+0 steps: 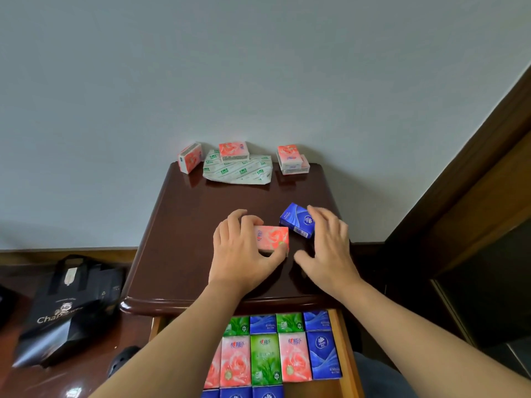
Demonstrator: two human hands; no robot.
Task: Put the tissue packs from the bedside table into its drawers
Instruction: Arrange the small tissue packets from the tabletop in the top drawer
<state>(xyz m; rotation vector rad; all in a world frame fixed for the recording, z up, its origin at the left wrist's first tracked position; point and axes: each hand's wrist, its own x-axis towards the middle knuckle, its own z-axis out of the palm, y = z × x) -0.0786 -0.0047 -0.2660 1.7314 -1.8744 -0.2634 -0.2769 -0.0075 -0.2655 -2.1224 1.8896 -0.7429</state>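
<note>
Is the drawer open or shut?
Open. The drawer is pulled out below the table top, so rows of tissue packs show inside.

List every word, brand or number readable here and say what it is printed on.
"Cha…", the rest blurred: black paper bag on the floor.
"ROYO", repeated in green: white soft pack at the back of the bedside table.
Logos and print on the pink pack, blue pack and the packs in the drawer: too small or blurred to read.
</note>
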